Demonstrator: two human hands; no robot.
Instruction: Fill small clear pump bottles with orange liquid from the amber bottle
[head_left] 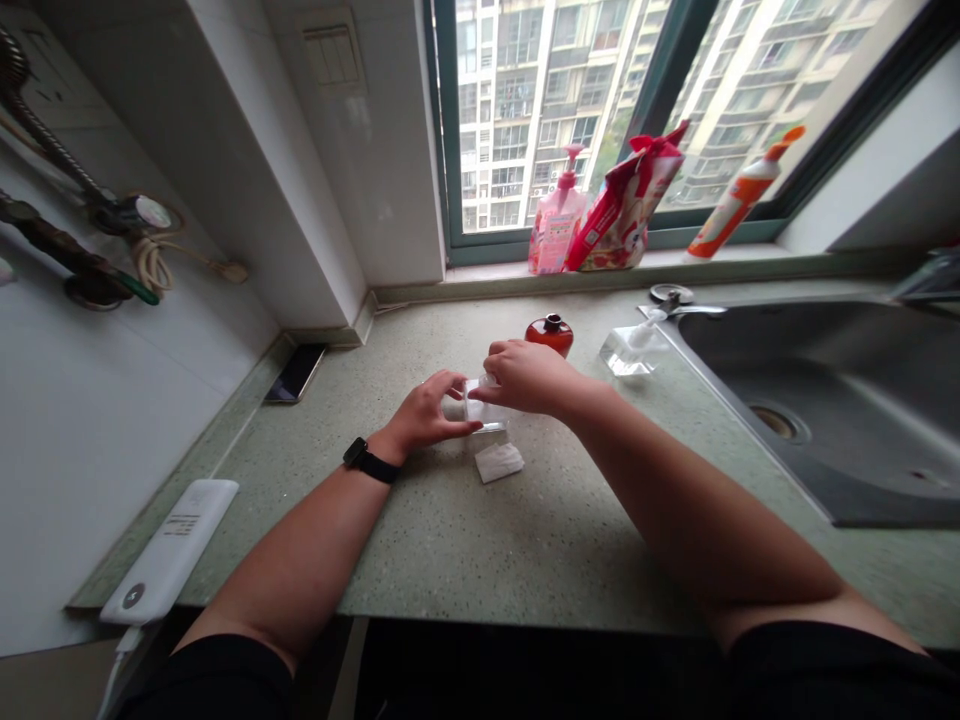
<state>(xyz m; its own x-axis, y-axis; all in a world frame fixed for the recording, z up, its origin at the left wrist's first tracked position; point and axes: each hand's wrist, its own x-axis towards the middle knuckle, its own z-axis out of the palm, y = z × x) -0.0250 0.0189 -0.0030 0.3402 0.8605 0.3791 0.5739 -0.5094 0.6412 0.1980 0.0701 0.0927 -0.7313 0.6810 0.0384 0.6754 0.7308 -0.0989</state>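
My left hand (433, 412) holds a clear, boxy container (474, 402) between thumb and fingers, low over the counter. My right hand (529, 378) is closed at the container's top right side. Something whitish shows at its fingertips, but the fingers cover most of it. Just below the container lies a folded white tissue (499, 462) on the counter. Behind my right hand stands an amber bottle (550, 335) with an uncapped dark neck. Farther right, a clear square pump bottle (634, 350) sits beside the sink.
The speckled green counter (480, 560) runs up to a steel sink (817, 500) at right. A phone (296, 374) and a white power bank (171, 550) lie at left. On the sill are a pink pump bottle (556, 230), a red bag (626, 215) and an orange-white bottle (735, 208).
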